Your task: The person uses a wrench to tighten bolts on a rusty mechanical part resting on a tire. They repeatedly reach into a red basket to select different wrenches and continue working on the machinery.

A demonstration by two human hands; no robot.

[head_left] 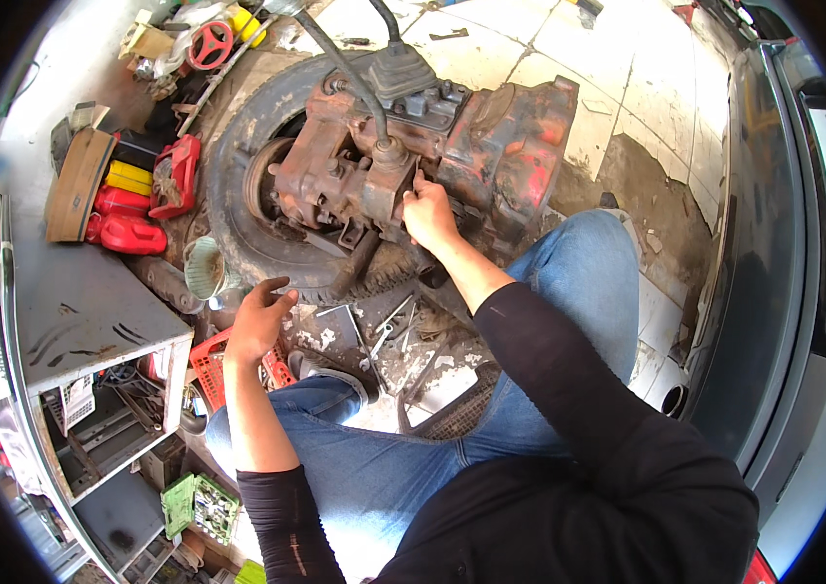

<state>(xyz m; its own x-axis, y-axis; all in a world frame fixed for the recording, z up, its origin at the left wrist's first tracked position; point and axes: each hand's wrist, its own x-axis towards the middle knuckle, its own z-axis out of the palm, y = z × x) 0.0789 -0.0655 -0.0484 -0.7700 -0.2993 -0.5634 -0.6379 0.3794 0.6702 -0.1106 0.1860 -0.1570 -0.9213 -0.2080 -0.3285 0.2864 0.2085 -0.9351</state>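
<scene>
A rusty, oil-stained vehicle gearbox [320,161] lies on top of a black tyre [238,209], with a tall bent gear lever [354,83] rising from it. My right hand [429,216] is closed against the gearbox's near side, just below the lever's base; whatever is in its fingers is too small or hidden to name. Off to the left, my left hand [259,319] hangs in the air near the tyre's front edge, fingers apart and holding nothing. Beneath the hands, a spanner [388,329] and other metal tools lie on the dirty floor.
A grey metal cabinet [106,302] with open shelves stands at my left. A red plastic crate [210,368], a pale green ribbed container [205,268] and red jugs [130,234] sit nearby. A dark vehicle [758,243] borders the right side.
</scene>
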